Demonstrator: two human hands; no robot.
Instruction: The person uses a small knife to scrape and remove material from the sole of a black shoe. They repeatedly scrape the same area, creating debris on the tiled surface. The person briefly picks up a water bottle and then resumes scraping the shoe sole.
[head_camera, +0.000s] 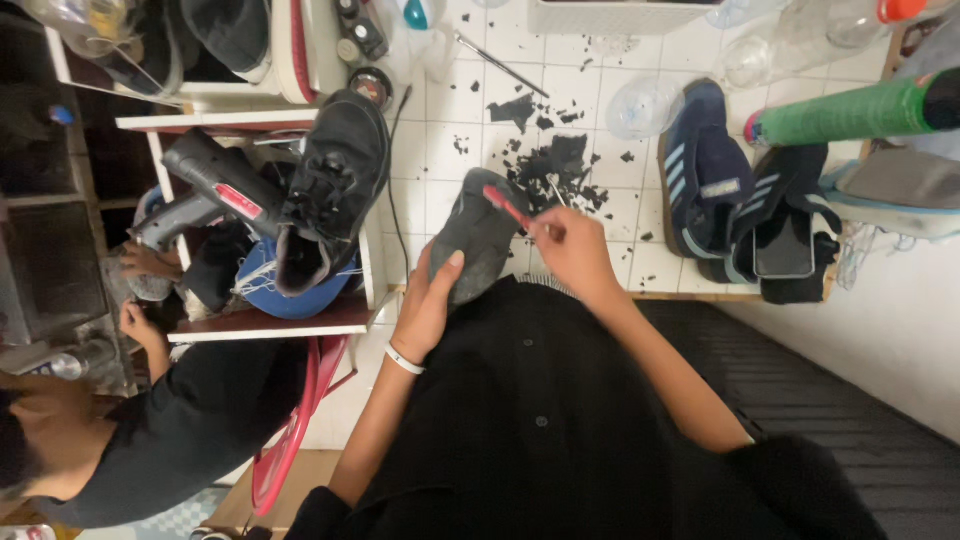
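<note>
Left hand (425, 305): wrapped around the near end of a grey shoe sole (480, 235), fingers curled over its left edge, thumb lying flat on the upper face; a white band sits on the wrist.
Right hand (573, 250): closed in a pinch on the handle of a red brush (508, 207), just right of the sole.
Grey shoe sole: held up above the lap, at the centre of the view, its far end tilted away over the white tiled floor (450, 150); the left hand is at its near end, the right hand beside its right edge.
Red brush: slants from the right hand up and left, its head resting on the far right part of the sole.
Dark scraps (555, 165): scattered on the tiles just beyond the sole and the right hand.
Navy trainer (700, 170): lying on the floor to the right, well apart from the hands, with a darker shoe next to it.
Black shoe (335, 185): upright on a white shelf unit to the left of the sole, beside a glue gun (215, 185).
Green roll (850, 112): far right, lying across the floor.
Other person (150, 420): near left, in a black sleeve, hands at work below the shelf; what they hold cannot be told.
</note>
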